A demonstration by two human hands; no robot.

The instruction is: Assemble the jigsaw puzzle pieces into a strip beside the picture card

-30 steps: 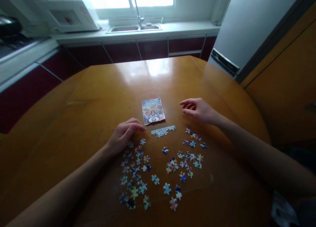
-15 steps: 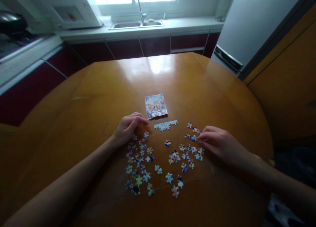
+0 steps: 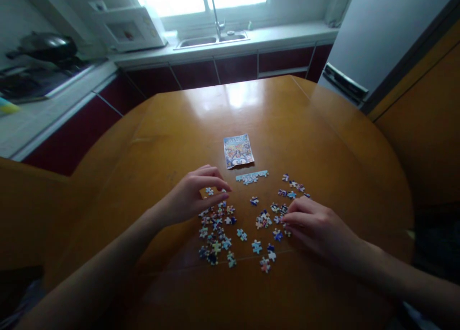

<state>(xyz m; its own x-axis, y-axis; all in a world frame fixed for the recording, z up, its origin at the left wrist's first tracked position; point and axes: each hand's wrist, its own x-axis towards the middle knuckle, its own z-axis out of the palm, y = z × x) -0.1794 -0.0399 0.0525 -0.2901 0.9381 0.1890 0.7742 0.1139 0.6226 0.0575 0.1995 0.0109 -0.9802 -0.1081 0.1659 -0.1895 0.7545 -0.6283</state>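
Observation:
My left hand hovers over the upper end of the left pile of jigsaw puzzle pieces, its thumb and fingers apart and nothing seen between them. My right hand is closed, with its fingertips pressed together at the right group of puzzle pieces. Whether a piece is pinched there is hidden. Between and beyond the hands lies a joined strip of puzzle pieces, pale blue with a straight top edge. Behind it rests a creased picture sheet with a cartoon figure.
Loose pieces lie between the piles, among them a dark blue and white piece and a light blue piece. The wooden table has angled far corners. Beyond it are a sink, a microwave, a pan and a fridge.
The view has shifted, so the table scene sits further right. My left hand has opened and moved over the left pile. My right hand has come nearer to me, down to the right group.

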